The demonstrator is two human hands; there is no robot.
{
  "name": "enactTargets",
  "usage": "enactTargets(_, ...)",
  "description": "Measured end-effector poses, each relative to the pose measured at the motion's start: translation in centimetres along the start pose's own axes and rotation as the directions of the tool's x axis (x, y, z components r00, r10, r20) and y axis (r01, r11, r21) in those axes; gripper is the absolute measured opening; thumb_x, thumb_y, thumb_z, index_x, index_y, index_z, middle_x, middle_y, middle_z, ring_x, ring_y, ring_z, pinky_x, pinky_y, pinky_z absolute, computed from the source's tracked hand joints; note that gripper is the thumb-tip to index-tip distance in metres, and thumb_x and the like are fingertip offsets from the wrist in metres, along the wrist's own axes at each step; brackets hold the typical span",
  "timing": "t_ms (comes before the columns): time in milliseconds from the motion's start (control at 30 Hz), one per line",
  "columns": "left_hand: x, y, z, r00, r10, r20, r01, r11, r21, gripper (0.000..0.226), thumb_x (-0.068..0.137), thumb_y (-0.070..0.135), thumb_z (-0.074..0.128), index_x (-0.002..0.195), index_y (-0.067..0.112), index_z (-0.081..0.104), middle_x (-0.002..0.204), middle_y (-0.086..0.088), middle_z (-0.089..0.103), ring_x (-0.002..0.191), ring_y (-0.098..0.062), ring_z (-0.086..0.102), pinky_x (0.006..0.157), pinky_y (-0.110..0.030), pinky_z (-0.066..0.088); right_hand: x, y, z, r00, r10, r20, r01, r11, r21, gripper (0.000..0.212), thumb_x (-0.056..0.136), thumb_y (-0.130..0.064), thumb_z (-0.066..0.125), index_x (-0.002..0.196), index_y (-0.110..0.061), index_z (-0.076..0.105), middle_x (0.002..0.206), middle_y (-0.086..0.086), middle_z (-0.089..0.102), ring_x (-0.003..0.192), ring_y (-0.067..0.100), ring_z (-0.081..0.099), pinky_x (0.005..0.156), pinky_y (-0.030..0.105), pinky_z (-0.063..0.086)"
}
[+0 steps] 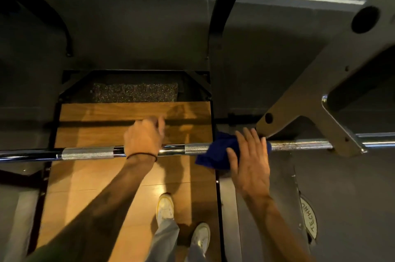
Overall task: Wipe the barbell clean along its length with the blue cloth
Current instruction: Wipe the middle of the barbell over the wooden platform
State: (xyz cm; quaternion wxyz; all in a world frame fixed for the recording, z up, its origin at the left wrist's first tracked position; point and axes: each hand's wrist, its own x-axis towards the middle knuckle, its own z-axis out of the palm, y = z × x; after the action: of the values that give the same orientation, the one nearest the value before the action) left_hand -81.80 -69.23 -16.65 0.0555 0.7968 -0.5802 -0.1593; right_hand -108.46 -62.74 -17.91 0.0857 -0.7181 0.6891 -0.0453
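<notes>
The rack arm [316,99], grey metal, carries the barbell [89,152] at its right end; the bar runs level across the view. Below, the floor [352,187] is dark grey, with a wooden platform [119,176] set into it. A speckled rubber mat [134,92] lies at the platform's far edge. Two white shoes [164,208] stand near the platform's right edge.

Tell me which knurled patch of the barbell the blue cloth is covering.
The right-hand knurled patch: the blue cloth lies over it, pressed by the right hand. The left-hand knurled patch is bare, beyond the left hand on the barbell.
</notes>
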Motion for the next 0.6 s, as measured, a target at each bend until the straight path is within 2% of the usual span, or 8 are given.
enactTargets(67, -1.5, 0.3, -0.5, 0.941, 0.201, -0.273, -0.227, 0.972, -0.067, 0.045, 0.103, 0.041, 0.040, 0.069, 0.018, 0.058, 0.053, 0.003, 0.045, 0.045, -0.025, 0.048, 0.049, -0.028, 0.032, 0.0, -0.3, 0.3, 0.986, 0.144, -0.089, -0.131, 0.983, 0.129, 0.064, 0.107, -0.053, 0.017, 0.147, -0.014, 0.049, 0.158, 0.009, 0.044, 0.155, 0.025, 0.021, 0.128, 0.047, 0.007)
enactTargets(100, -1.7, 0.0, -0.2, 0.891, 0.334, -0.307, -0.372, 0.925, -0.073, 0.043, 0.103, 0.040, 0.038, 0.071, 0.019, 0.058, 0.056, 0.003, 0.048, 0.046, -0.023, 0.050, 0.048, -0.029, 0.034, -0.1, -2.3, 0.5, 0.976, 0.196, -0.098, -0.176, 0.968, 0.181, 0.064, 0.107, -0.053, 0.018, 0.148, -0.013, 0.048, 0.159, 0.009, 0.041, 0.156, 0.026, 0.017, 0.128, 0.047, 0.004)
enactTargets(200, -1.5, -0.9, 0.4, 0.673, 0.716, -0.185, -0.716, 0.694, 0.076, 0.037, 0.098, 0.041, 0.044, 0.110, 0.015, 0.067, 0.096, -0.004, 0.068, 0.082, -0.021, 0.066, 0.066, -0.031, 0.049, -1.9, -8.0, 1.6, 0.999, -0.002, -0.044, 0.010, 0.985, 0.173, 0.066, 0.107, -0.055, 0.020, 0.155, -0.014, 0.037, 0.166, 0.010, 0.028, 0.157, 0.029, 0.011, 0.127, 0.046, 0.001)
enactTargets(300, -1.5, -1.2, 0.6, 0.518, 0.853, 0.059, -0.845, 0.500, 0.190, 0.064, 0.096, 0.051, 0.043, 0.148, 0.013, 0.042, 0.151, -0.013, 0.043, 0.138, -0.027, 0.041, 0.111, -0.042, 0.037, -2.5, -4.9, 1.7, 0.947, -0.320, 0.019, 0.320, 0.947, -0.004, 0.067, 0.107, -0.057, 0.020, 0.161, -0.018, 0.026, 0.170, 0.008, 0.015, 0.157, 0.026, 0.012, 0.126, 0.046, 0.009)
enactTargets(333, -1.4, -1.2, 0.6, 0.508, 0.856, 0.102, -0.851, 0.479, 0.215, 0.071, 0.095, 0.055, 0.041, 0.153, 0.013, 0.032, 0.158, -0.014, 0.030, 0.145, -0.029, 0.030, 0.117, -0.044, 0.028, -2.5, -2.9, 1.4, 0.948, -0.318, 0.005, 0.318, 0.948, -0.029, 0.068, 0.106, -0.058, 0.020, 0.162, -0.019, 0.024, 0.171, 0.008, 0.013, 0.158, 0.026, 0.011, 0.126, 0.047, 0.011)
enactTargets(400, -1.3, -0.8, 0.3, 0.509, 0.846, 0.158, -0.848, 0.462, 0.258, 0.081, 0.094, 0.062, 0.038, 0.157, 0.015, 0.018, 0.163, -0.015, 0.013, 0.150, -0.031, 0.014, 0.121, -0.048, 0.018, -2.8, -0.5, 1.0, 0.993, -0.105, -0.044, 0.108, 0.992, 0.066, 0.070, 0.106, -0.059, 0.022, 0.162, -0.018, 0.022, 0.171, 0.007, 0.011, 0.158, 0.025, 0.006, 0.126, 0.050, 0.011)
enactTargets(500, -1.3, -0.6, 0.4, 0.520, 0.826, 0.217, -0.840, 0.448, 0.305, 0.087, 0.092, 0.069, 0.033, 0.158, 0.017, 0.009, 0.164, -0.015, 0.002, 0.151, -0.031, 0.006, 0.120, -0.050, 0.016, -2.7, -4.6, 1.3, 0.983, 0.174, -0.052, -0.158, 0.961, 0.228, 0.078, 0.103, -0.063, 0.024, 0.162, -0.012, 0.020, 0.172, 0.009, 0.004, 0.158, 0.027, -0.002, 0.127, 0.048, 0.003)
enactTargets(600, -1.1, -0.5, 0.3, 0.556, 0.803, 0.215, -0.817, 0.481, 0.320, 0.091, 0.090, 0.071, 0.033, 0.158, 0.016, 0.007, 0.164, -0.015, -0.002, 0.151, -0.032, 0.005, 0.120, -0.052, 0.017, -3.0, -6.5, 2.1, 0.995, -0.103, -0.004, 0.103, 0.992, 0.072, 0.078, 0.105, -0.063, 0.023, 0.162, -0.011, 0.018, 0.171, 0.013, 0.007, 0.158, 0.029, 0.003, 0.127, 0.042, 0.001)
